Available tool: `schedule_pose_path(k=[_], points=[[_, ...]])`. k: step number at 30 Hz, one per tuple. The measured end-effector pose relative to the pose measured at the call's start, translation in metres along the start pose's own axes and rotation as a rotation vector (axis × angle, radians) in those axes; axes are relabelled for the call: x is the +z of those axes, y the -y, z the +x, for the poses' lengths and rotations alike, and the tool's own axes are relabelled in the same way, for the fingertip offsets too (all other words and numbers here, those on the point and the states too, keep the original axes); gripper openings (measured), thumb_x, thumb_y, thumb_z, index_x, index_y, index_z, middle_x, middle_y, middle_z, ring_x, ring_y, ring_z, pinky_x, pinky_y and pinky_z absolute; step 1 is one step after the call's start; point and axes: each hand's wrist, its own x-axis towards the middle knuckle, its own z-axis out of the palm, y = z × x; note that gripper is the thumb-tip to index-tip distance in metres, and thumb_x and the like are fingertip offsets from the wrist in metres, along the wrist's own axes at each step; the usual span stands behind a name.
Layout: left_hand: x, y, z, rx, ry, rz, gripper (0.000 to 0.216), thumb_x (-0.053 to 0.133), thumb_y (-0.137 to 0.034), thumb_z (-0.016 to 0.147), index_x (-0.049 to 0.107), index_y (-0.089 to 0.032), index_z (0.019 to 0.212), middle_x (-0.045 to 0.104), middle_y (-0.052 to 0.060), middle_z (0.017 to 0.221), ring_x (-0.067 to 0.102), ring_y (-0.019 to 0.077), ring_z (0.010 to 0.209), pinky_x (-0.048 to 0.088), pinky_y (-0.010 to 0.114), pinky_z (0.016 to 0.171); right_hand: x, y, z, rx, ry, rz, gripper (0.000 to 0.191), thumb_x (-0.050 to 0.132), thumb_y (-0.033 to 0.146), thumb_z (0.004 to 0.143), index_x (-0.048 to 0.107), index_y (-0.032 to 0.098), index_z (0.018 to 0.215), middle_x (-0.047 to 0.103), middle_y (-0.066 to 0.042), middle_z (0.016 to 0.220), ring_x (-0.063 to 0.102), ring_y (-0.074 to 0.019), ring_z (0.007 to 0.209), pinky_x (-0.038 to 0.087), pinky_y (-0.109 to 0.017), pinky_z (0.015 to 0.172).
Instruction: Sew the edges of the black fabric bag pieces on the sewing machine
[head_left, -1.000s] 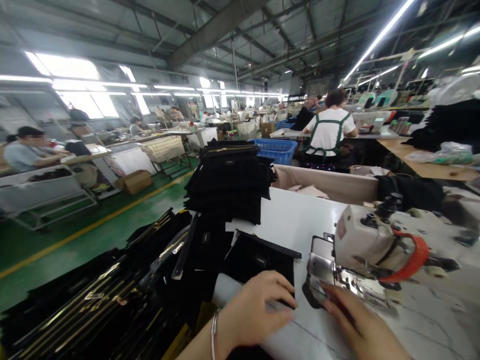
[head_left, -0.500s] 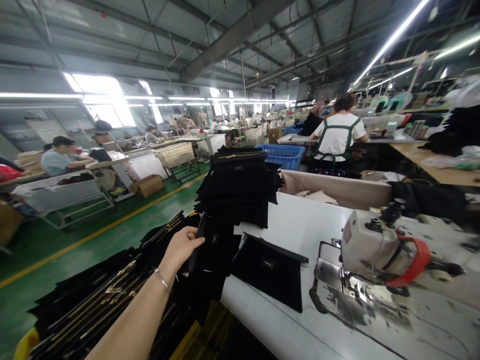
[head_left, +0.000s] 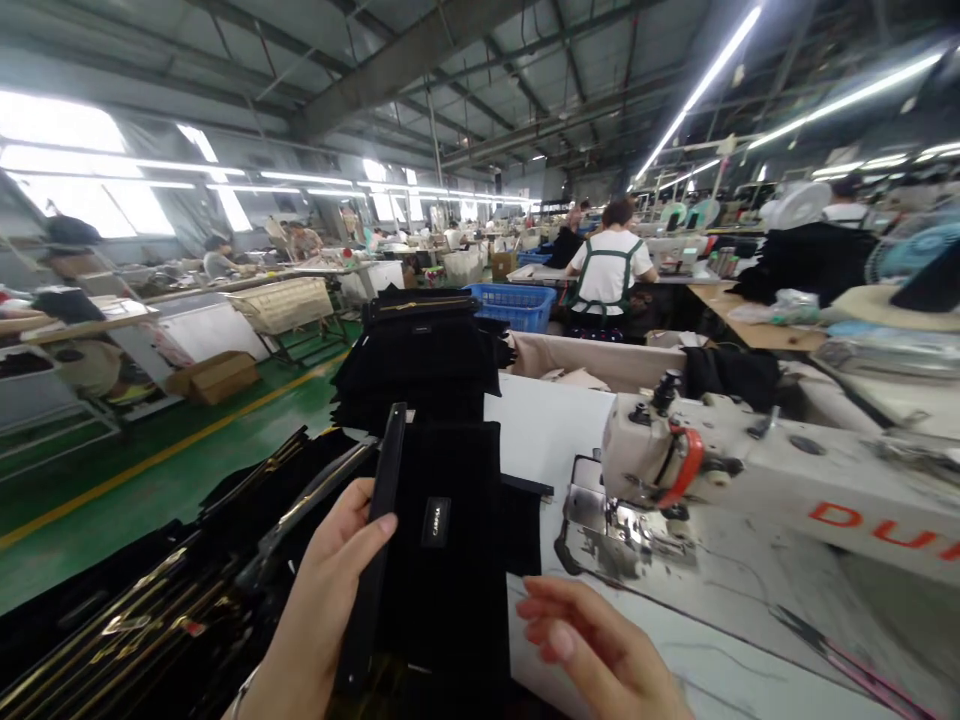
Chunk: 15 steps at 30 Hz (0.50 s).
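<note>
My left hand [head_left: 337,570] is closed on the dark stiff edge strip of a black fabric panel [head_left: 457,580], thumb on top. The panel hangs turned on its side, with a small lettered label [head_left: 436,522] facing me. My right hand [head_left: 592,640] is near the panel's lower right side, fingers loosely curled and apart, holding nothing. Partly behind the held panel, another black panel [head_left: 529,520] lies on the white table [head_left: 555,415]. To the right stands a white sewing machine [head_left: 750,460] with a red curved part.
A stack of black panels [head_left: 420,350] rises behind the held one. Black pieces with gold zippers [head_left: 142,620] lie at the left. Pink-handled scissors [head_left: 847,655] rest on the right. Beyond are a blue crate [head_left: 517,305] and a co-worker in a white shirt [head_left: 609,270].
My left hand has brought the black panel nearer and to the front, so its label shows larger. My right hand has come into view. The camera has turned right.
</note>
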Motion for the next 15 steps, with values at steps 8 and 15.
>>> schedule_pose_path(k=[8, 15], points=[[0.018, 0.021, -0.015, -0.033, 0.122, 0.059, 0.039, 0.074, -0.037, 0.079, 0.057, -0.020, 0.110, 0.063, 0.005, 0.095, 0.062, 0.0206, 0.078, 0.056, 0.026, 0.064, 0.006, 0.014, -0.009, 0.207, -0.106, 0.390, 0.046, 0.085, 0.057, 0.064, 0.073, 0.018, 0.086, 0.063, -0.001, 0.065, 0.059, -0.0144, 0.059, 0.055, -0.029, 0.061], [0.041, 0.044, 0.001, 0.014, 0.187, 0.117, 0.032, 0.066, -0.036, 0.087, 0.054, -0.020, 0.112, 0.063, 0.004, 0.096, 0.063, 0.0186, 0.080, 0.055, 0.025, 0.068, -0.012, 0.000, -0.013, 0.156, -0.178, 0.280, 0.040, 0.079, 0.053, 0.072, 0.067, 0.019, 0.089, 0.062, 0.000, 0.067, 0.059, -0.0145, 0.058, 0.053, -0.028, 0.057]])
